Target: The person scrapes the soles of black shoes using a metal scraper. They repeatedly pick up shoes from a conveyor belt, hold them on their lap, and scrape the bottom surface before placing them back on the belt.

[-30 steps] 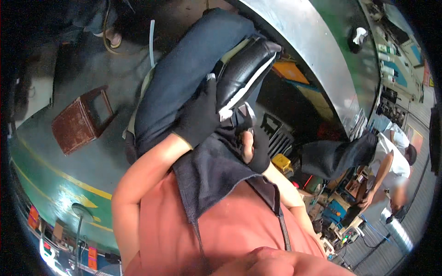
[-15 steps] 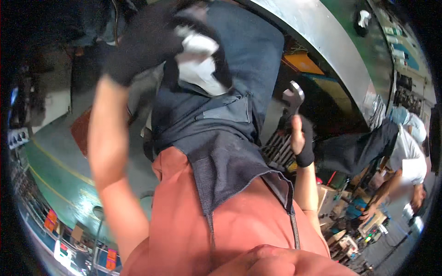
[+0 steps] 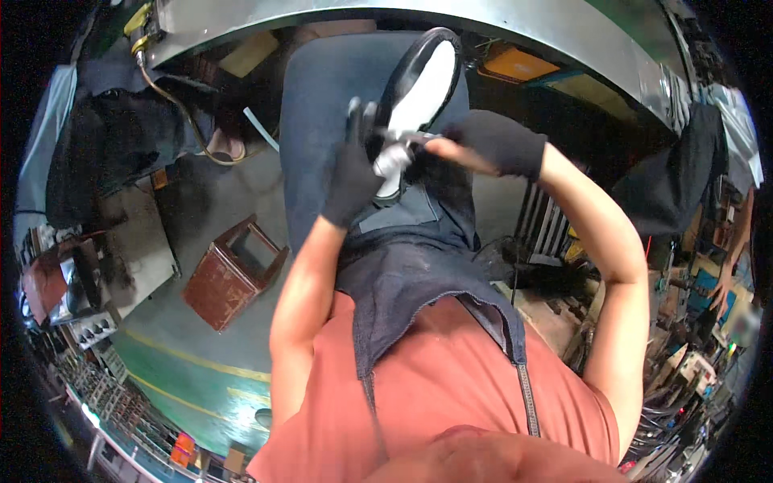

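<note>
A black shoe lies sole up across my lap on dark blue cloth, its white underside showing. My left hand, in a dark glove with pale fingertips, grips the near left side of the shoe, with the fingers pointing away from me. My right hand, in a dark fingerless glove, is closed on metal pincers. The blurred head of the pincers is at the near half of the shoe, close to my left hand. The grip of the pincers is mostly hidden in my right hand.
A metal bench edge curves along the far side. On the floor at left stands a brown stool. A yellow device with a hose hangs at far left. People in dark trousers are on both sides; a co-worker's hand shows at right.
My left hand has brought the shoe down, its sole now facing up. My right hand has moved inward with the pincers, from beside my lap to the shoe. The view has swung to the left.
</note>
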Motion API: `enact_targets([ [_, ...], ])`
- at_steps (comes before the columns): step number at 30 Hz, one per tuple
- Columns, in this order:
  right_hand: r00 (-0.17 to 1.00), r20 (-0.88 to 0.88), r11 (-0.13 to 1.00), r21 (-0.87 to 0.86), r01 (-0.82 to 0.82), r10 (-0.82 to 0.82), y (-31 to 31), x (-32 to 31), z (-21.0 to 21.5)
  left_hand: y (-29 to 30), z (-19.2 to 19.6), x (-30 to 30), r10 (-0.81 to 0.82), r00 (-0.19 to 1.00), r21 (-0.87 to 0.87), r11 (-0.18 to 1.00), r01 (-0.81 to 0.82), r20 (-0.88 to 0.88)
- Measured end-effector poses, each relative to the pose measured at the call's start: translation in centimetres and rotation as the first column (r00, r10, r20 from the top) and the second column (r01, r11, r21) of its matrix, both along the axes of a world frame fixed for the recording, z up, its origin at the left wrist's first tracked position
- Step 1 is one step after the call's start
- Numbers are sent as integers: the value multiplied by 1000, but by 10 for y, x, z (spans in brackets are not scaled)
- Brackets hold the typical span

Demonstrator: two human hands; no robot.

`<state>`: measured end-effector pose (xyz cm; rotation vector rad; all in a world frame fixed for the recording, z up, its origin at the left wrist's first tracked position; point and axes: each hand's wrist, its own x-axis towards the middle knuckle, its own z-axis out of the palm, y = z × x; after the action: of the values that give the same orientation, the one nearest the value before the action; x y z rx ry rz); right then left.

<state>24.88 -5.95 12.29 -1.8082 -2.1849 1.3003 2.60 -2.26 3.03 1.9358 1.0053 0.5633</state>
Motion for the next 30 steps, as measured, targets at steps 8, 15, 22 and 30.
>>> enact_targets([
  [8,942,253,871,384,-305,218,6,24,-71,-13,6,10,171,969,-234,964,-128,176],
  [15,878,332,912,106,-397,344,33,12,2,10,-59,20,278,933,47,954,-296,229],
  [22,902,3,700,629,-337,431,2,-33,-24,63,-47,-8,-19,990,-61,998,28,142],
  [30,970,-115,969,-150,195,-213,-38,27,-14,56,-29,32,271,926,-294,937,-191,262],
])
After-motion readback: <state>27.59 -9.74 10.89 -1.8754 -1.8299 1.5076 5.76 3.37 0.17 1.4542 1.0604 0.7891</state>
